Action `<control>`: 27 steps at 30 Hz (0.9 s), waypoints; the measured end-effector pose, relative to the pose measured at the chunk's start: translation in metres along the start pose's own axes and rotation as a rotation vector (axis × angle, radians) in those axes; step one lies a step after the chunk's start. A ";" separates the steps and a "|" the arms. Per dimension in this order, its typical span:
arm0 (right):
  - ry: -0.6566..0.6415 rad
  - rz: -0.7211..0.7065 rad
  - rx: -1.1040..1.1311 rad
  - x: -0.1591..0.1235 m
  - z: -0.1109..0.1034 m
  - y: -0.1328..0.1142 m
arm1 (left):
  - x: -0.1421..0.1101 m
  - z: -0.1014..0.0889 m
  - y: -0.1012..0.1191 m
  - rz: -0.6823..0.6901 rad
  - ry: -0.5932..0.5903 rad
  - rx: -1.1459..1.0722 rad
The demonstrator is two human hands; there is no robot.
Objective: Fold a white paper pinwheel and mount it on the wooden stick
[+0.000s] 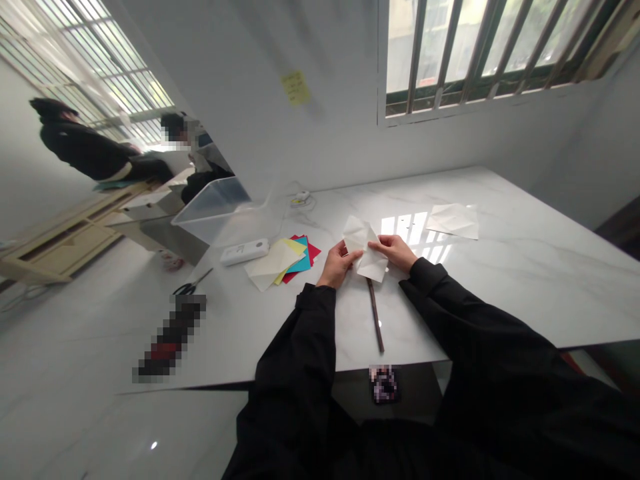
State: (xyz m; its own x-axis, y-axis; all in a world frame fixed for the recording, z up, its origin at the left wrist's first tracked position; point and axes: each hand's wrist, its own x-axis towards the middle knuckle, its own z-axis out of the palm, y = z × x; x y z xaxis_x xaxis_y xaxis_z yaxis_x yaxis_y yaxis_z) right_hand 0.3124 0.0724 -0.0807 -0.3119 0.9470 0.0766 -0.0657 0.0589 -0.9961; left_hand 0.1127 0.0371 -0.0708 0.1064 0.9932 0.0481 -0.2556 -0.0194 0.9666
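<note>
A creased sheet of white paper [371, 265] is held up between my two hands over the table. My left hand [338, 265] pinches its left side, thumb on top. On the other side my right hand [395, 252] grips the right part between thumb and fingers. Beneath the paper a thin dark brown stick [376, 320] lies on the marble-patterned table, its upper end hidden. Left of my hands is a fanned pile of coloured paper [280, 261] in cream, yellow, blue and red.
Another creased white sheet [454, 221] lies at the back right. On the left are a white power strip [245, 252], scissors [190, 285], a pixelated dark item [170, 340] and a clear plastic bin [220, 213]. Two people sit beyond.
</note>
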 end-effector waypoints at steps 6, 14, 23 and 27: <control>-0.022 -0.017 -0.037 0.002 -0.003 0.002 | 0.000 0.002 0.001 -0.018 0.014 0.009; -0.010 -0.035 -0.131 0.001 -0.002 0.000 | 0.004 0.001 -0.003 0.001 0.007 -0.001; -0.002 -0.026 -0.135 0.000 -0.001 -0.002 | 0.003 0.001 -0.002 -0.011 -0.011 -0.006; -0.001 -0.013 -0.129 0.001 -0.001 -0.002 | 0.003 0.001 -0.002 -0.016 -0.013 -0.019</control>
State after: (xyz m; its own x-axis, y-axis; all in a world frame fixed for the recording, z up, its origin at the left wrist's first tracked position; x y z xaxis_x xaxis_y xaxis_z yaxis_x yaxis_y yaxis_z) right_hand 0.3134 0.0734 -0.0790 -0.3124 0.9457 0.0898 0.0530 0.1118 -0.9923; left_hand 0.1150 0.0402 -0.0722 0.1228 0.9918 0.0360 -0.2720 -0.0012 0.9623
